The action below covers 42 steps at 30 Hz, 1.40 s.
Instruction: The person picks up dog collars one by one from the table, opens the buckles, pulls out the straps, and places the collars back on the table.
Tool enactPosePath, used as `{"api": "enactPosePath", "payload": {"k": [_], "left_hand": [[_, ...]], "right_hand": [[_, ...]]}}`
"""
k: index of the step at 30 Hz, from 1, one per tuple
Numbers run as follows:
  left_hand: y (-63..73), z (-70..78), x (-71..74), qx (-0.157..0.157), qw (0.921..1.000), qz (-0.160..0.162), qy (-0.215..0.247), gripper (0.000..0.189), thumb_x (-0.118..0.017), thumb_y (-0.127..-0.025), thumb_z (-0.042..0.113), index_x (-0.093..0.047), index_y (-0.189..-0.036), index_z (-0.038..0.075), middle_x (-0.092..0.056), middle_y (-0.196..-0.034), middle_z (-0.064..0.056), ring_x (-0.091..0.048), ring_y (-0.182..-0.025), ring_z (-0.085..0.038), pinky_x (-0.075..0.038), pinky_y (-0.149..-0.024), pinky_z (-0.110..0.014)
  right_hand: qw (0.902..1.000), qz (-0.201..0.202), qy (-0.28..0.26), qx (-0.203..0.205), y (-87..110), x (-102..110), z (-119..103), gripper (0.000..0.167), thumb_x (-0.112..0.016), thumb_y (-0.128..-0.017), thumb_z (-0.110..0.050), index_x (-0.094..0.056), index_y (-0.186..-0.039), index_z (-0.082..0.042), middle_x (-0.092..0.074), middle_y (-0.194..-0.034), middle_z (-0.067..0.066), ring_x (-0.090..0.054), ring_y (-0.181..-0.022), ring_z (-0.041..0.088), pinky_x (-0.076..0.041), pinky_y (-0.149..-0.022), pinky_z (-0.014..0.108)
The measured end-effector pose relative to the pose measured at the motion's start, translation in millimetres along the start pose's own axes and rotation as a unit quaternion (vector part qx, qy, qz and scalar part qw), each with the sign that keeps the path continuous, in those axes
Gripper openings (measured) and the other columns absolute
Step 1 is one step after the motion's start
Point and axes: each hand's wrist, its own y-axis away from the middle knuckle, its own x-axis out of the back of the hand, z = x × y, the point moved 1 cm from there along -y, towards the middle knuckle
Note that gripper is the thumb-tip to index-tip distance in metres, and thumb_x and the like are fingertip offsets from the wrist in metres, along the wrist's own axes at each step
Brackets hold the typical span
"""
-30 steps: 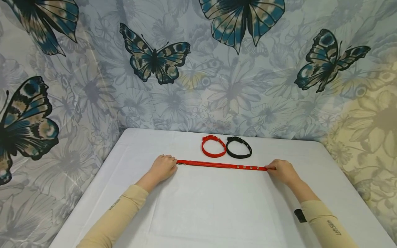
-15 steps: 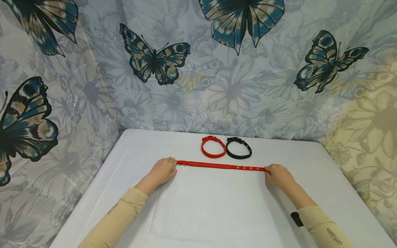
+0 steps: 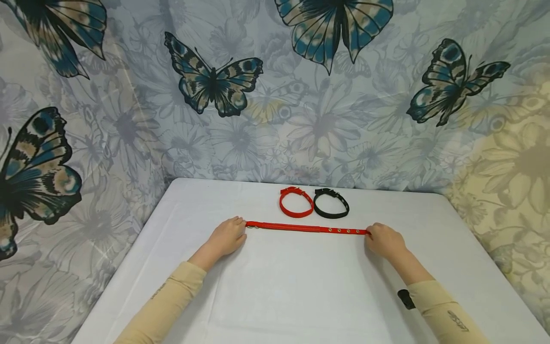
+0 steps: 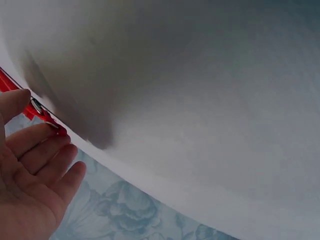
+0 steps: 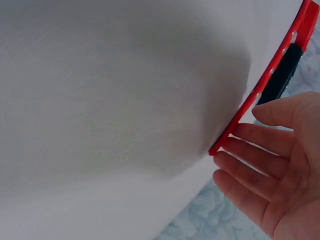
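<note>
A red buckle collar [image 3: 296, 228] lies stretched out straight across the white table, its buckle end at the left and its punched holes toward the right. My left hand [image 3: 227, 236] touches the buckle end; in the left wrist view the thumb and index fingertip sit at the metal buckle [image 4: 36, 105], with a gap between them and the other fingers extended. At the opposite end, my right hand [image 3: 386, 240] has its fingertips against the strap tip [image 5: 214, 150]. The right wrist view shows those fingers nearly straight, the thumb apart from them.
Behind the stretched collar, a second red collar [image 3: 296, 214] and a black collar [image 3: 331, 214] lie buckled into rings, side by side. The white table [image 3: 292, 286] ends at the back against a butterfly-patterned cloth [image 3: 322, 129].
My right hand has shifted slightly left along the strap tip, covering a little more of it. My left hand stays at the buckle end, and the collars keep their places.
</note>
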Motion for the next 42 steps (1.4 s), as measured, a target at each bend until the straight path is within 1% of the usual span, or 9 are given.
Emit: {"api": "enactPosePath", "payload": {"k": [3,9,16,21,25,30,36,39,42], "left_hand": [[0.9,2.4,-2.0,0.008,0.999,0.029,0.033,0.037,-0.064,-0.092,0.01,-0.06,-0.12,-0.012,-0.057,-0.126,-0.029,-0.053,-0.12,-0.043,-0.042,-0.102,-0.051],[0.1,9.5,-0.5,0.017,0.9961,0.082,0.026,0.039,-0.067,-0.088,0.012,-0.061,-0.119,-0.011,-0.058,-0.124,-0.029,-0.055,-0.116,-0.042,-0.045,-0.099,-0.051],[-4.2,15.9,0.9,0.046,0.995,0.078,0.041,0.046,-0.069,-0.09,0.019,-0.058,-0.129,-0.003,-0.055,-0.134,-0.022,-0.05,-0.126,-0.036,-0.04,-0.105,-0.048],[-9.9,28.6,2.3,0.074,0.9835,0.065,0.152,0.047,-0.066,-0.092,0.02,-0.056,-0.134,0.001,-0.055,-0.136,-0.016,-0.05,-0.127,-0.032,-0.042,-0.103,-0.047],[-17.2,37.1,1.7,0.092,0.9603,0.058,0.257,0.048,-0.066,-0.093,0.022,-0.056,-0.134,0.0,-0.058,-0.131,-0.017,-0.055,-0.12,-0.03,-0.044,-0.101,-0.045],[-23.8,44.5,0.6,0.138,0.9177,0.046,0.37,0.049,-0.065,-0.094,0.027,-0.055,-0.135,0.002,-0.06,-0.13,-0.017,-0.06,-0.116,-0.028,-0.049,-0.096,-0.043],[-35.4,50.3,-5.3,0.184,0.8791,0.039,0.438,0.047,-0.061,-0.096,0.024,-0.054,-0.136,0.0,-0.059,-0.131,-0.016,-0.058,-0.119,-0.029,-0.05,-0.094,-0.041],[-43.8,53.1,-7.8,0.206,0.8627,0.036,0.461,0.047,-0.06,-0.097,0.024,-0.054,-0.136,0.0,-0.061,-0.129,-0.014,-0.057,-0.119,-0.028,-0.05,-0.095,-0.039],[-53.0,55.4,-10.3,0.223,0.841,0.036,0.492,0.047,-0.06,-0.096,0.025,-0.055,-0.135,-0.001,-0.062,-0.129,-0.014,-0.058,-0.118,-0.027,-0.049,-0.096,-0.037]], "right_hand": [[0.9998,-0.007,0.001,-0.016,-1.9,2,-1,0.009,-0.06,-0.086,-0.005,-0.067,-0.085,0.0,-0.057,-0.075,0.009,-0.056,-0.066,0.027,-0.049,-0.054,0.045],[0.9992,0.026,-0.009,-0.028,-5.4,3,-8,0.013,-0.062,-0.086,-0.008,-0.069,-0.092,0.002,-0.062,-0.081,0.014,-0.061,-0.075,0.035,-0.051,-0.056,0.051],[0.9949,0.068,-0.069,-0.029,-10.4,3,-23,0.019,-0.061,-0.086,-0.008,-0.071,-0.097,0.003,-0.068,-0.095,0.02,-0.063,-0.085,0.038,-0.053,-0.066,0.052],[0.9857,0.086,-0.145,-0.001,-15.9,1,-39,0.016,-0.061,-0.088,-0.008,-0.073,-0.095,0.0,-0.07,-0.092,0.016,-0.064,-0.085,0.034,-0.052,-0.074,0.051],[0.9768,0.082,-0.198,-0.009,-21.3,-3,-50,0.016,-0.061,-0.091,-0.009,-0.074,-0.096,-0.002,-0.071,-0.091,0.012,-0.064,-0.087,0.032,-0.051,-0.078,0.048],[0.9627,0.052,-0.261,-0.047,-27.9,-11,-60,0.019,-0.06,-0.094,-0.013,-0.073,-0.104,-0.003,-0.072,-0.098,0.013,-0.065,-0.092,0.031,-0.052,-0.076,0.042],[0.9374,0.023,-0.332,-0.102,-37.8,-20,-69,0.025,-0.06,-0.096,-0.017,-0.071,-0.114,-0.004,-0.07,-0.108,0.014,-0.062,-0.098,0.026,-0.049,-0.08,0.036],[0.9086,-0.002,-0.396,-0.134,-42.5,-23,-76,0.03,-0.059,-0.096,-0.018,-0.067,-0.12,-0.002,-0.066,-0.118,0.015,-0.061,-0.102,0.022,-0.05,-0.085,0.031],[0.8645,-0.021,-0.476,-0.16,-46.9,-24,-85,0.036,-0.058,-0.097,-0.017,-0.061,-0.127,0.003,-0.061,-0.126,0.019,-0.061,-0.105,0.021,-0.052,-0.089,0.027]]}}
